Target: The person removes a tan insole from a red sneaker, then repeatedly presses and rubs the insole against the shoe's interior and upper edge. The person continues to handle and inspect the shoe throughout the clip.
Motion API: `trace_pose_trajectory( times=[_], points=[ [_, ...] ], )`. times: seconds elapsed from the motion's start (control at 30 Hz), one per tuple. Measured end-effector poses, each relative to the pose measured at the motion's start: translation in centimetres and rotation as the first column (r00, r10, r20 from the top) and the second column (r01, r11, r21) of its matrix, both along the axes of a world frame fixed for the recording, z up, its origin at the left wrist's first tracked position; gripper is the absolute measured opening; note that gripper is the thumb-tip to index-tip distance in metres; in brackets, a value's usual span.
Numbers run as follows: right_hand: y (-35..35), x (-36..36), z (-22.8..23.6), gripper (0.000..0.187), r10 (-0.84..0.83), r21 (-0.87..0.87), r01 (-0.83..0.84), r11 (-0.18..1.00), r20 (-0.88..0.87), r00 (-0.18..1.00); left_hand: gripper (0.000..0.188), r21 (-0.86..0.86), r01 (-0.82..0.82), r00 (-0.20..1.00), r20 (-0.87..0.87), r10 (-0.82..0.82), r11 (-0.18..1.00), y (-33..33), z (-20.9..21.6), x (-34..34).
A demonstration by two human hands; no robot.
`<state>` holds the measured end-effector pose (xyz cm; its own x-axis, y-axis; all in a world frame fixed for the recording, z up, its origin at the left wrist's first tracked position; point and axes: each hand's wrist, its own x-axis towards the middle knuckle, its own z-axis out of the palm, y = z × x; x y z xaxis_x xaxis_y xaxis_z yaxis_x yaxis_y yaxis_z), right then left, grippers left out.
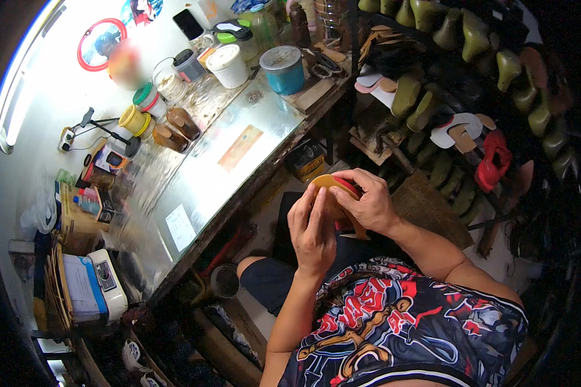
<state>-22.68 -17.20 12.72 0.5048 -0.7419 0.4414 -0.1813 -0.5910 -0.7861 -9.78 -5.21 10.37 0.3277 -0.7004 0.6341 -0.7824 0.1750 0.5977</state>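
Observation:
In front of my chest, both hands hold a shoe piece with a tan sole (328,183) and a red part (347,186) along its right side. My left hand (313,232) presses its fingers on the near face of the sole, closed on it. My right hand (373,203) grips the top and right edge, with the thumb over the tan surface. Below the fingers, a tan strip (354,227) shows between the wrists. My hands hide most of the shoe piece.
A metal-topped workbench (203,187) runs along the left, bearing a blue tub (283,72), a white tub (227,67), scissors (326,64) and brown bottles (170,137). Green shoe lasts (474,39) hang at the right near a red shoe (494,161). A bucket (224,280) stands below the bench edge.

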Motion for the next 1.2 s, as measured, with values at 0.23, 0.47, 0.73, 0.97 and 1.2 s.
trace_pose_trajectory(
  times=[0.23,0.47,0.73,0.97,1.2],
  points=[
    [1.5,1.1,-0.9,0.034,0.166,-0.107,-0.160,0.981,0.052,0.985,0.037,-0.027,0.117,0.806,-0.581,-0.111,0.993,0.2,-1.1,1.2],
    [1.8,1.1,-2.3,0.037,0.184,-0.205,-0.198,0.958,-0.088,0.979,0.036,0.022,0.059,0.580,-0.815,-0.016,0.998,-0.1,-2.6,2.0],
    [-2.4,-1.6,-1.3,0.072,0.320,0.181,-0.306,0.935,-0.053,0.946,0.029,-0.097,0.213,0.693,-0.686,-0.221,0.972,-0.7,-0.8,2.3],
    [-2.0,-3.3,-2.4,0.045,0.182,0.431,-0.168,0.887,0.009,0.983,0.031,-0.096,0.361,0.352,-0.907,-0.230,0.928,-3.7,-2.3,0.7],
    [-2.3,-3.9,-5.1,0.048,0.099,0.582,-0.143,0.800,0.106,0.989,0.044,-0.126,0.453,0.236,-0.938,-0.255,0.883,-5.5,-3.6,0.6]
  ],
)
